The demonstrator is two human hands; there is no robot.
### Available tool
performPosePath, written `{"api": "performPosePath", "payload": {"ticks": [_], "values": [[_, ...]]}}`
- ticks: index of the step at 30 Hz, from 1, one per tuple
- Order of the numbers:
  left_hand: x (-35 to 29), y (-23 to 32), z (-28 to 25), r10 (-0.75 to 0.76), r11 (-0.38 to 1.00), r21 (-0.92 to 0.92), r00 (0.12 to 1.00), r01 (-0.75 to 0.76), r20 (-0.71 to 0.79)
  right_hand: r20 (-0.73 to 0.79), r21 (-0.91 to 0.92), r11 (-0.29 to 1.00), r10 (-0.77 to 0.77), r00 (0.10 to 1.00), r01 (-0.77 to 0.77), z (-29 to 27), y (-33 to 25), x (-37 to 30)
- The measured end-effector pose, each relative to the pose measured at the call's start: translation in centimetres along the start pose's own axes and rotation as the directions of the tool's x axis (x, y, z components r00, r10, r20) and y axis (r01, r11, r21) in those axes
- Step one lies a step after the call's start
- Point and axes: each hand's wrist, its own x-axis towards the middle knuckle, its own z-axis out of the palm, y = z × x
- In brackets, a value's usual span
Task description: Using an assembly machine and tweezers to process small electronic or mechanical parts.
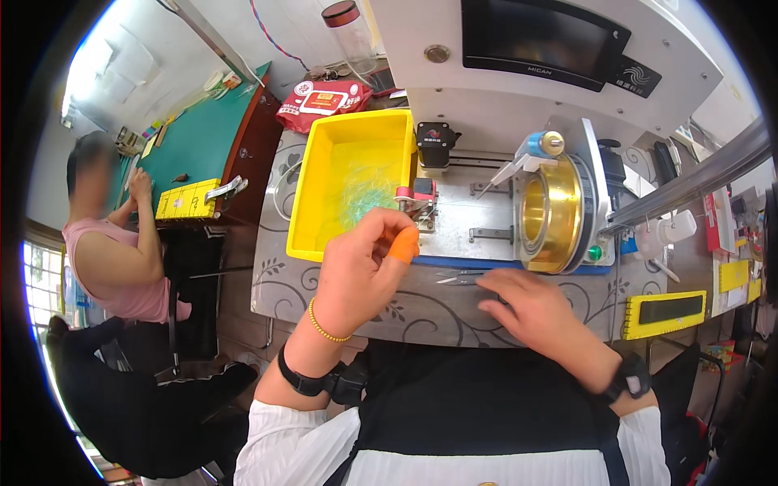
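Observation:
My left hand point(363, 271) is closed in a pinch beside the small red-and-black clamp point(413, 197) at the machine's left end. An orange finger cot point(403, 245) covers one of its fingertips; whatever the pinch holds, if anything, cannot be made out. My right hand point(539, 312) lies low over the patterned table, thumb and fingers apart. Its fingertips reach the end of slim grey tweezers point(459, 279) lying in front of the machine's blue edge. Behind my right hand stands a shiny gold-coloured ring-shaped drum point(551, 215) on the machine.
A yellow bin point(301, 206) with a tangle of fine greenish strands stands left of the machine. Above the drum sits a blue-and-brass nozzle-like part point(545, 144). A yellow-framed black pad point(666, 313) lies at right. At left, another person point(121, 243) works by a green-topped desk point(194, 134).

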Motion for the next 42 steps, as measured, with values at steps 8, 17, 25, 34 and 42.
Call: {"api": "performPosePath", "payload": {"ticks": [8,17,25,34,42], "values": [[4.3,1.6,-0.7,0.555,0.696,0.531,0.831,-0.483,0.029,-0.013,-0.235,0.972,0.007,1.000,-0.010,4.0,0.3,1.6],[6.5,1.3,1.5,0.402,0.867,0.225,0.890,-0.445,0.213,0.004,-0.305,0.952,0.000,1.000,0.001,3.2,0.0,2.8],[6.9,0.7,1.7,0.299,0.938,0.109,0.926,-0.330,0.233,0.195,0.325,0.854,0.360,0.912,-0.406,-4.6,-6.2,4.6],[7.2,0.4,1.2,0.067,0.976,-0.218,0.973,-0.018,0.222,-0.115,-0.323,0.944,0.032,0.993,-0.068,-4.2,-6.5,7.5],[7.1,0.6,1.3,0.062,0.971,-0.238,0.976,-0.010,0.209,-0.123,-0.374,0.921,0.070,0.990,-0.111,-3.4,-5.9,8.4]]}}
